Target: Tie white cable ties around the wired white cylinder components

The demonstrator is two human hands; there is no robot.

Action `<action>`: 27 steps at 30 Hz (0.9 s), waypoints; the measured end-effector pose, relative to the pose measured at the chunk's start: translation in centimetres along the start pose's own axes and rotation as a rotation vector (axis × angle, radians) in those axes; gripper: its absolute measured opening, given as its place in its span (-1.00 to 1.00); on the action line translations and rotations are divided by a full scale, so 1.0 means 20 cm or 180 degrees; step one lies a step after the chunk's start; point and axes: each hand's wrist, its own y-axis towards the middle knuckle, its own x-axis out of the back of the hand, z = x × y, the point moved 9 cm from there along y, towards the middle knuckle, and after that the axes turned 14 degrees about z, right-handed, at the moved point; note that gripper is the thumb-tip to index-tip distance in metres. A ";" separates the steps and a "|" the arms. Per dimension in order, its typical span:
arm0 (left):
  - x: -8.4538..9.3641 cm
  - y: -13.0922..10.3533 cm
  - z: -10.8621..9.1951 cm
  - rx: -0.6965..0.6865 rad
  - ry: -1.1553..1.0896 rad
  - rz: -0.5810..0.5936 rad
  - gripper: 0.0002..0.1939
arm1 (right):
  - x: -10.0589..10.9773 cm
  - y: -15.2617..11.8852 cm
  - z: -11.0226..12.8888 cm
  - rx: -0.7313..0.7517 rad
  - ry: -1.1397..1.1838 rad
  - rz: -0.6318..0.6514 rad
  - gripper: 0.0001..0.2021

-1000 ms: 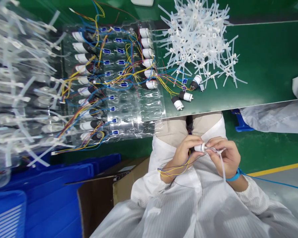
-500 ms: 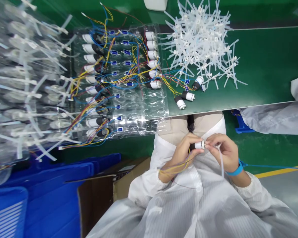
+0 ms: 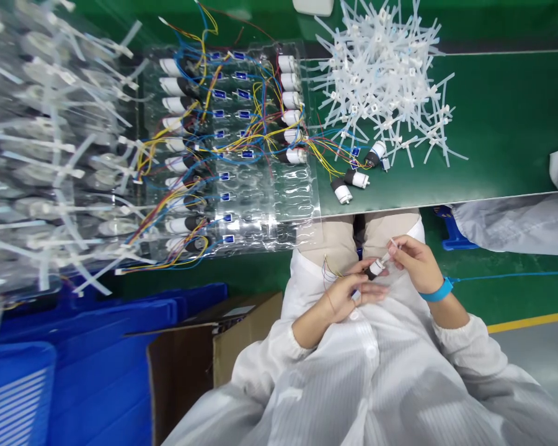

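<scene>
Over the lap, my left hand (image 3: 346, 297) holds a small black-and-white motor (image 3: 376, 269) between thumb and fingers, its other fingers stretched out. Thin coloured wires from the motor trail by that hand. At the motor's white end, my right hand (image 3: 413, 260) pinches a thin white tube piece (image 3: 391, 248). Three loose motors with wires, one of them a white cylinder (image 3: 341, 191), lie near the front edge of the green table (image 3: 497, 124). Behind them is a pile of white tube pieces (image 3: 381, 74).
A clear plastic tray (image 3: 292, 204) holds rows of motors with wires. More trays with white tubes (image 3: 51, 186) fill the left. Below stand a blue crate (image 3: 93, 371) and a cardboard box (image 3: 246, 334). A person's sleeve (image 3: 516, 223) shows at right.
The motor has tilted, its white end now pointing up and right. My left hand's fingers have spread beneath it, and my right hand has moved slightly up with the tube piece.
</scene>
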 end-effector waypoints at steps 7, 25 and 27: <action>0.07 -0.05 -0.03 0.0371 0.1272 -0.0122 -0.45 | -0.01 0.04 0.07 0.0289 0.0186 0.0069 -0.68; -0.61 -0.01 -0.33 -0.0656 0.0603 0.2056 -0.73 | 0.08 0.17 0.53 0.1264 0.0041 0.0130 -0.75; -0.72 -0.02 -0.37 -0.0775 0.0650 0.2184 -0.72 | 0.09 0.18 0.61 0.1424 0.0235 0.0111 -0.76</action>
